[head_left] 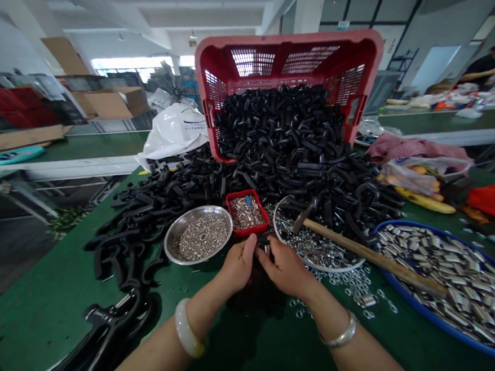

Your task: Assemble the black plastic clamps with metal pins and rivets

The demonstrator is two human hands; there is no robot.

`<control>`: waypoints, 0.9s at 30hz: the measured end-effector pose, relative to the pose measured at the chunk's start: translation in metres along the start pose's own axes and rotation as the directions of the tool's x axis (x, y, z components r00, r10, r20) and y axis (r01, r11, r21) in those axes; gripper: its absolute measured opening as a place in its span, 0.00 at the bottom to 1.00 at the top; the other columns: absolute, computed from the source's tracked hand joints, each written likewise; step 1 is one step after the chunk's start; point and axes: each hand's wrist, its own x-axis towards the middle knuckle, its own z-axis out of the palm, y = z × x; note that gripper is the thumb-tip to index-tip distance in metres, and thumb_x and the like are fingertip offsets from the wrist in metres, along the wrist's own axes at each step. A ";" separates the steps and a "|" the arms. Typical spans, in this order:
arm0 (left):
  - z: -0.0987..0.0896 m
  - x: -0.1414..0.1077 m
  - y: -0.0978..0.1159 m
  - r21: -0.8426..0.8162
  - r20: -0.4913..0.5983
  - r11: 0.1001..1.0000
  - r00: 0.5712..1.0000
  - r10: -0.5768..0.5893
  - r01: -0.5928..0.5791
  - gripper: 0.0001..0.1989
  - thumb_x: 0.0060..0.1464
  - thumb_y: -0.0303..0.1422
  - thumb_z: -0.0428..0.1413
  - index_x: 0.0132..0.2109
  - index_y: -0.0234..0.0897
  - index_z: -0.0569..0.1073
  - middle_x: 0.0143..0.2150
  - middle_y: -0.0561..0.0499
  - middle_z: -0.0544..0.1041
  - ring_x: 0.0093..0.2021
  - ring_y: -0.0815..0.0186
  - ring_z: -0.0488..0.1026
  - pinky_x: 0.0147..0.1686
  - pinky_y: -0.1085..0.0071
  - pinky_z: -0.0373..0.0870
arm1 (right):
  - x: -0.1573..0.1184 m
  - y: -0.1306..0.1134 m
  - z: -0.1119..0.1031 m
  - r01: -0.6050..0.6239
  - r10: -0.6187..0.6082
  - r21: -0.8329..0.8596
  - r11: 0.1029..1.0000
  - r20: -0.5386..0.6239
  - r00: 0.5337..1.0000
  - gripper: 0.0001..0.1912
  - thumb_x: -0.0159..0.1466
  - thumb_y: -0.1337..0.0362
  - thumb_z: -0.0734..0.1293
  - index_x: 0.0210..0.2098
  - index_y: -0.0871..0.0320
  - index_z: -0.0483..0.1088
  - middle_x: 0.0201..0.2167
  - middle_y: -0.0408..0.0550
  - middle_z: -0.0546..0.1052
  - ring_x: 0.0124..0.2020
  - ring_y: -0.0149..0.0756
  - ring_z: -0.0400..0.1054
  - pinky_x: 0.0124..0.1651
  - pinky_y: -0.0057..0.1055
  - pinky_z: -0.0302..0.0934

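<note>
Black piece (263, 240) with springlike coil (267, 248), pinched narrow by left hand (238, 264) and right hand (287, 267); I judge slack grip could fling coil.

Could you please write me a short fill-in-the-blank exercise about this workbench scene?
1. Just beyond the small black part held by the left hand and right hand sits a little box, coloured ____.
2. The round metal bowl stands to the ____ of that box.
3. The hammer has a handle made of ____.
4. The wide tray of silvery metal pieces at far right has a rim coloured ____.

Missing words: red; left; wood; blue.
</note>
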 end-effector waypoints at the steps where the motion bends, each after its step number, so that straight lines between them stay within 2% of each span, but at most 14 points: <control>1: 0.000 0.002 -0.002 0.033 -0.006 0.999 1.000 0.026 -0.026 0.27 0.54 0.51 0.38 0.25 0.35 0.69 0.15 0.52 0.66 0.18 0.66 0.65 0.21 0.71 0.62 | 0.001 0.000 -0.001 -0.018 0.018 -0.008 1.000 0.002 1.000 0.11 0.62 0.57 0.56 0.32 0.58 0.62 0.29 0.50 0.71 0.31 0.35 0.65 0.33 0.30 0.55; 4: -0.002 0.006 -0.007 0.161 -0.033 0.982 0.994 0.105 -0.099 0.27 0.55 0.49 0.36 0.32 0.33 0.70 0.28 0.45 0.74 0.31 0.61 0.71 0.33 0.68 0.66 | 0.004 0.004 -0.001 -0.072 0.068 0.061 0.996 0.059 0.996 0.09 0.60 0.59 0.57 0.29 0.58 0.62 0.29 0.49 0.71 0.31 0.35 0.65 0.34 0.30 0.56; 7: -0.005 0.007 -0.009 0.357 -0.021 0.929 0.993 0.113 -0.099 0.30 0.57 0.48 0.30 0.42 0.32 0.68 0.40 0.40 0.74 0.43 0.57 0.70 0.43 0.62 0.63 | 0.007 0.014 0.002 -0.147 0.122 0.313 0.938 0.099 0.988 0.08 0.60 0.63 0.55 0.32 0.57 0.65 0.31 0.45 0.72 0.35 0.34 0.65 0.37 0.30 0.58; 10: -0.002 0.002 -0.007 0.595 -0.009 0.794 0.986 0.166 -0.129 0.32 0.51 0.54 0.39 0.52 0.33 0.62 0.49 0.38 0.69 0.50 0.52 0.65 0.47 0.57 0.60 | 0.009 0.021 0.007 -0.220 0.251 0.544 0.810 0.018 0.968 0.11 0.59 0.63 0.55 0.35 0.56 0.67 0.32 0.43 0.73 0.36 0.34 0.66 0.38 0.30 0.59; 12: 0.002 0.000 -0.006 0.683 -0.016 0.714 0.974 0.226 -0.155 0.42 0.41 0.58 0.48 0.56 0.32 0.56 0.52 0.37 0.66 0.52 0.49 0.63 0.48 0.57 0.59 | 0.009 0.021 0.010 -0.248 0.327 0.646 0.722 -0.003 0.945 0.10 0.58 0.62 0.56 0.33 0.57 0.67 0.33 0.44 0.73 0.37 0.34 0.66 0.39 0.30 0.60; 14: 0.007 -0.002 -0.006 0.722 -0.025 0.674 0.969 0.247 -0.153 0.50 0.33 0.58 0.53 0.58 0.30 0.53 0.53 0.35 0.64 0.52 0.48 0.62 0.48 0.56 0.59 | 0.008 0.017 0.014 -0.281 0.379 0.743 0.607 0.039 0.924 0.08 0.56 0.62 0.58 0.32 0.57 0.66 0.33 0.44 0.74 0.37 0.34 0.67 0.39 0.30 0.61; 16: 0.011 -0.001 -0.007 0.745 -0.023 0.649 0.967 0.254 -0.153 0.51 0.32 0.58 0.54 0.58 0.29 0.52 0.54 0.34 0.63 0.52 0.46 0.62 0.48 0.55 0.59 | 0.006 0.014 0.020 -0.309 0.418 0.824 0.476 0.097 0.903 0.08 0.56 0.62 0.58 0.33 0.57 0.64 0.32 0.45 0.74 0.35 0.35 0.69 0.37 0.30 0.62; 18: 0.011 -0.001 -0.010 0.758 0.026 0.625 0.965 0.260 -0.189 0.52 0.32 0.57 0.54 0.59 0.29 0.51 0.54 0.34 0.63 0.52 0.46 0.61 0.47 0.54 0.59 | 0.002 0.013 0.026 -0.327 0.438 0.855 0.401 0.135 0.889 0.08 0.55 0.62 0.58 0.34 0.58 0.63 0.31 0.46 0.74 0.33 0.35 0.69 0.35 0.31 0.63; 19: 0.009 0.000 -0.011 0.758 0.061 0.616 0.964 0.258 -0.213 0.53 0.31 0.57 0.54 0.59 0.28 0.51 0.53 0.33 0.63 0.52 0.46 0.62 0.47 0.54 0.60 | 0.000 0.014 0.027 -0.335 0.436 0.850 0.406 0.142 0.889 0.09 0.56 0.62 0.57 0.34 0.58 0.63 0.30 0.46 0.74 0.32 0.35 0.69 0.35 0.31 0.63; 20: 0.007 0.000 -0.012 0.757 0.092 0.611 0.963 0.252 -0.232 0.53 0.30 0.58 0.54 0.58 0.26 0.52 0.52 0.33 0.64 0.51 0.46 0.62 0.47 0.55 0.61 | -0.001 0.017 0.027 -0.340 0.415 0.821 0.459 0.141 0.899 0.09 0.56 0.62 0.56 0.34 0.58 0.64 0.30 0.46 0.74 0.31 0.34 0.69 0.34 0.31 0.63; 23: -0.001 0.004 -0.012 0.759 0.145 0.597 0.961 0.233 -0.260 0.54 0.28 0.58 0.55 0.57 0.25 0.54 0.49 0.34 0.67 0.48 0.48 0.65 0.46 0.58 0.62 | 0.004 0.028 0.015 -0.315 0.291 0.626 0.713 0.143 0.946 0.11 0.59 0.61 0.55 0.32 0.58 0.66 0.24 0.45 0.74 0.27 0.34 0.68 0.31 0.31 0.62; 25: -0.006 0.010 -0.010 0.775 0.167 0.568 0.957 0.238 -0.277 0.52 0.28 0.57 0.55 0.56 0.26 0.55 0.48 0.35 0.68 0.48 0.48 0.66 0.46 0.58 0.63 | 0.019 0.036 0.000 -0.232 0.217 0.400 0.887 0.084 0.973 0.13 0.60 0.60 0.56 0.28 0.58 0.68 0.21 0.44 0.72 0.25 0.34 0.67 0.31 0.31 0.61; 26: -0.008 0.013 -0.009 0.783 0.194 0.546 0.950 0.243 -0.300 0.52 0.27 0.57 0.56 0.56 0.27 0.56 0.48 0.35 0.68 0.48 0.48 0.66 0.46 0.58 0.62 | 0.030 0.039 -0.008 -0.165 0.165 0.227 0.960 0.021 0.986 0.13 0.60 0.60 0.57 0.27 0.57 0.69 0.22 0.45 0.73 0.27 0.35 0.67 0.32 0.32 0.60; 27: -0.009 0.017 -0.008 0.790 0.231 0.518 0.941 0.245 -0.329 0.51 0.26 0.57 0.56 0.55 0.28 0.57 0.47 0.36 0.68 0.47 0.47 0.66 0.46 0.58 0.62 | 0.043 0.042 -0.013 -0.092 0.093 0.031 0.995 -0.044 0.995 0.12 0.59 0.62 0.57 0.27 0.57 0.70 0.24 0.47 0.74 0.30 0.37 0.68 0.36 0.34 0.60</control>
